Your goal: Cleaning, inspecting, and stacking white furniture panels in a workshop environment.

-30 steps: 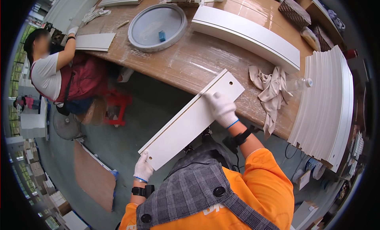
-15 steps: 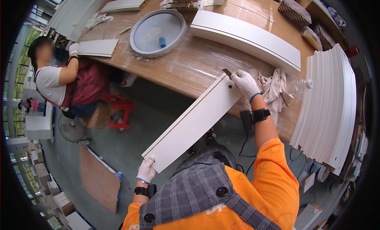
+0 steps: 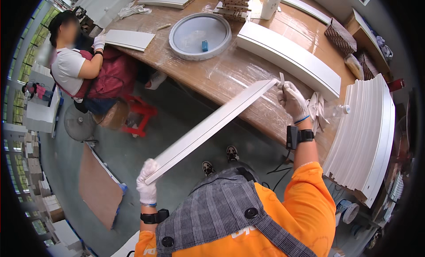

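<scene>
Both my hands wear white gloves. With my left hand [image 3: 146,182] I grip the lower end of a long white grooved board [image 3: 212,128], now tilted so its narrow side shows. The board slants up over the table's edge, its far end beside my right hand [image 3: 293,100]. My right hand's fingers are closed on a small flat scraper blade [image 3: 282,78], which points upward. Whether those fingers also touch the board is hard to see. Beside my right wrist lies a crumpled beige cloth [image 3: 317,107].
A film-covered table [image 3: 195,75] carries a round grey tray [image 3: 171,44] with a blue block [image 3: 204,46], a white board stack [image 3: 290,58] and a clear bottle [image 3: 338,110]. More boards [image 3: 361,137] stand at right. A gloved co-worker [image 3: 73,64] sits at left, near a fan [image 3: 79,123].
The board has turned from its broad face toward its narrow edge. My left hand moved left, and my right hand swung the blade from slanting to upright. The view shifted too.
</scene>
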`<state>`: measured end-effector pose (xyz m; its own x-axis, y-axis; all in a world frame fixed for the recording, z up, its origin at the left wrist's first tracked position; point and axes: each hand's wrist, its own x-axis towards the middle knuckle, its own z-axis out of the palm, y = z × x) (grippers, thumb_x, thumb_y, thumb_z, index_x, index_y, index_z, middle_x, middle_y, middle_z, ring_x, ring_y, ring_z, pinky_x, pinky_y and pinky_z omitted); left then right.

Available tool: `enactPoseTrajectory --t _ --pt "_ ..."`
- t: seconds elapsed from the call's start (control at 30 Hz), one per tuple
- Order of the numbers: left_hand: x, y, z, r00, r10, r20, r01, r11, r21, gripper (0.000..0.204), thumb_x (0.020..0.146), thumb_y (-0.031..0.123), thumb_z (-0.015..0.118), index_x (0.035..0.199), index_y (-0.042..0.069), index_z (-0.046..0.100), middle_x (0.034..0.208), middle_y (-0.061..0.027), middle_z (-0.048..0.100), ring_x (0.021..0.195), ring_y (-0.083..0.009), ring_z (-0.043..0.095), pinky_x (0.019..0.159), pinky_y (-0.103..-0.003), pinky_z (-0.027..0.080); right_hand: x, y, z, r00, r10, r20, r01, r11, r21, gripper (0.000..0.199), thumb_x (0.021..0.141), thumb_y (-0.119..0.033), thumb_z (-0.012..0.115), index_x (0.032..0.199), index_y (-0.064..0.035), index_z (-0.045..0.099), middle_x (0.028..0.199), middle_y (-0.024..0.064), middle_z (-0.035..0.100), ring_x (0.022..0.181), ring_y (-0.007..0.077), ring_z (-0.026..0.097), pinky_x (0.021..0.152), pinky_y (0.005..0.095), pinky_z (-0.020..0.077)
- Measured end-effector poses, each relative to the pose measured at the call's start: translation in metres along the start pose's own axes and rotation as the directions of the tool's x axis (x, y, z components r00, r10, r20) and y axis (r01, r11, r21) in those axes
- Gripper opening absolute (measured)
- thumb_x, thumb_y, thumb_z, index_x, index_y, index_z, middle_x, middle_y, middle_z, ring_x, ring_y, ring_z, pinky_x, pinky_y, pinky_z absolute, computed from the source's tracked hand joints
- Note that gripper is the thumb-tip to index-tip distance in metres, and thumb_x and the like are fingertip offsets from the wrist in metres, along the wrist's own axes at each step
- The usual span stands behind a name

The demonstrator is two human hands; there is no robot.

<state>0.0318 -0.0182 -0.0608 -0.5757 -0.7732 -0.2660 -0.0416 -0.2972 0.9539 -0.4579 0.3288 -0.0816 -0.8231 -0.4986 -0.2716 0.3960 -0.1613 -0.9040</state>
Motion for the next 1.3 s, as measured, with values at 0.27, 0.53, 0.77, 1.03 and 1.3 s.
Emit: enactPoseTrajectory --t 0.27,0.53,0.77,1.03,1.3 --pt "-0.006 -0.027 -0.006 0.958 0.285 0.038 -0.284 0.913 0.293 0.067 0.099 0.010 0.060 0.157 0.005 0.028 0.161 -0.0125 0.029 0.145 -0.0234 0.035 0.120 -0.037 0.028 -0.006 0.061 -0.003 0.884 -0.159 -0.439 0.033 0.959 -0.281 0.014 0.096 -0.019 0.062 0.100 -0.0075 0.069 0.087 0.0014 0.068 0.071 0.0084 0.058 0.061 0.0249 0.0482" --pt "-0.021 -0.025 0.003 0.949 -0.285 -0.133 0.216 0.899 -0.382 0.057 0.107 0.041 0.041 0.154 0.009 0.034 0.147 -0.0076 0.048 0.133 -0.0242 0.049 0.111 -0.038 0.041 -0.088 0.099 0.170 0.770 -0.077 0.633 0.637 0.061 -0.768 0.017 0.091 -0.019 0.056 0.105 -0.0176 0.065 0.092 0.0103 0.065 0.087 0.0311 0.069 0.070 0.0462 0.0561" --pt "-0.004 -0.026 0.006 0.886 -0.464 -0.002 0.432 0.827 -0.359 0.063 0.100 0.056 0.048 0.141 0.008 0.049 0.131 -0.0085 0.061 0.120 -0.0255 0.060 0.101 -0.042 0.051 0.011 0.057 0.066 0.918 -0.394 -0.050 0.038 0.211 -0.977 0.020 0.096 -0.018 0.055 0.111 -0.0162 0.068 0.095 0.0205 0.064 0.086 0.0399 0.064 0.075 0.0497 0.0520" --pt "0.009 -0.064 -0.002 0.833 -0.553 0.000 0.531 0.800 -0.280 0.051 0.102 0.036 0.056 0.140 0.003 0.046 0.130 -0.0142 0.060 0.119 -0.0304 0.061 0.099 -0.049 0.054 -0.015 0.068 0.126 0.879 0.157 0.451 0.433 0.135 -0.891 0.029 0.089 -0.019 0.060 0.117 -0.0144 0.064 0.102 0.0193 0.063 0.094 0.0389 0.064 0.085 0.0481 0.0520" --pt "0.007 -0.064 -0.010 0.831 -0.553 0.065 0.538 0.765 -0.354 0.049 0.104 0.033 0.054 0.139 0.001 0.046 0.132 -0.0174 0.059 0.119 -0.0328 0.061 0.099 -0.053 0.053 0.051 0.071 0.048 0.879 -0.477 -0.027 0.052 0.151 -0.987 0.023 0.096 -0.020 0.056 0.117 -0.0152 0.065 0.099 0.0192 0.064 0.089 0.0415 0.064 0.077 0.0493 0.0529"
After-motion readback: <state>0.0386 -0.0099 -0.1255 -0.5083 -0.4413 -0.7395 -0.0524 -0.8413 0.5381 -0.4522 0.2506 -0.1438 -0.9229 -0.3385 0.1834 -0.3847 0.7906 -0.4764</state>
